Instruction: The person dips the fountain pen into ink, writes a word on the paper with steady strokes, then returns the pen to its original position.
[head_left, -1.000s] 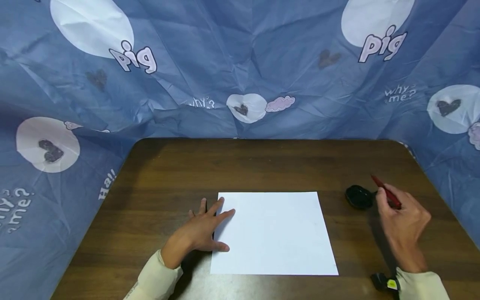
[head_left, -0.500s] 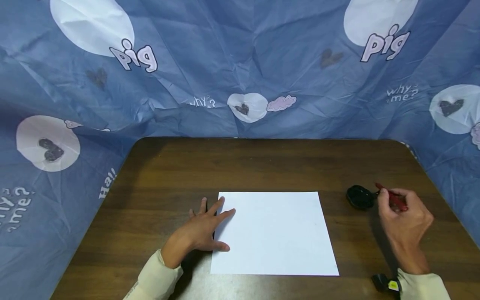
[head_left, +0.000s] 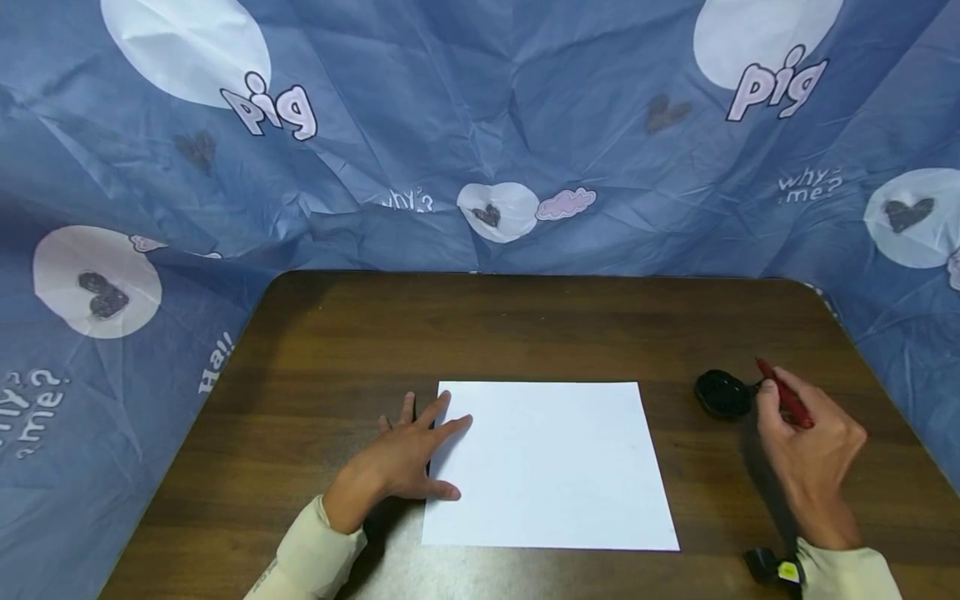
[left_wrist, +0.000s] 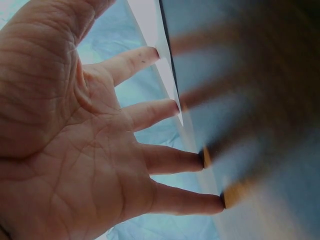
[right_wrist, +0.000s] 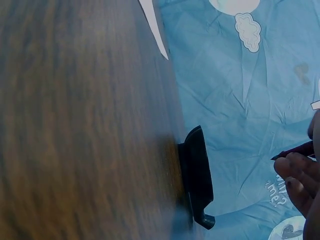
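A sheet of white paper (head_left: 558,467) lies on the wooden table. My left hand (head_left: 401,462) rests at its left edge with fingers spread; thumb, index and middle fingertips are over the paper. In the left wrist view, the palm (left_wrist: 75,150) and straight fingers show, the fingertips touching the surface. Right of the paper, my right hand (head_left: 810,442) pinches a red pen (head_left: 787,398) above the table. The right wrist view catches only the fingertips and the pen's dark point (right_wrist: 276,158). Beside that hand sits a shallow black oval object with a short stub (head_left: 722,394), its kind unclear.
The brown table (head_left: 480,325) has rounded far corners. Blue printed cloth (head_left: 420,108) hangs behind it and along both sides. By the right sleeve is a small black device with a yellow label (head_left: 787,572).
The red pen has shifted and turned slightly within my right hand's fingers. That hand stays beside the black object. My left hand and the paper hold still; the view has shifted a little.
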